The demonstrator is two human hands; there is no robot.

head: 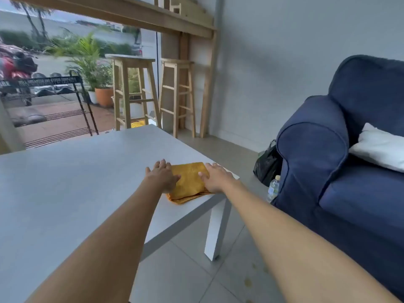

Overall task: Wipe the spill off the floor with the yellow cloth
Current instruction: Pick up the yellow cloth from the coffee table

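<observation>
Indoors, tiled floor [188, 278], blue sofa [349, 171] at right, white table [65, 193] filling the left and centre.

Largest first. Table: smooth, flat top, one leg showing at the near right corner. Sofa stands well apart from that corner; a black bag [267, 165] and a clear bottle [273, 189] sit on the floor beside its arm.

Floor: a scatter of small yellowish spots [248, 281] on the tiles between table leg and sofa, low in view. Probably the spill; it is faint and I cannot tell how far it runs.

Cloth [189, 182]: yellow, folded into a flat rectangle of several layers, lying on the table top near the right corner, close to the edge. Layers fan slightly at the near edge.

Hands: left hand [161, 176] flat and spread, palm down, on the cloth's left edge. Right hand [215, 178] likewise flat and spread on the right edge. Neither is gripping; fingers are extended, not curled.

Handling, judged: light, soft, limp. It should slide easily on the smooth top and will likely unfold if lifted by one layer. Best hold is a pinch through the whole stack at the near edge, or at both short sides. Nothing fragile.
</observation>
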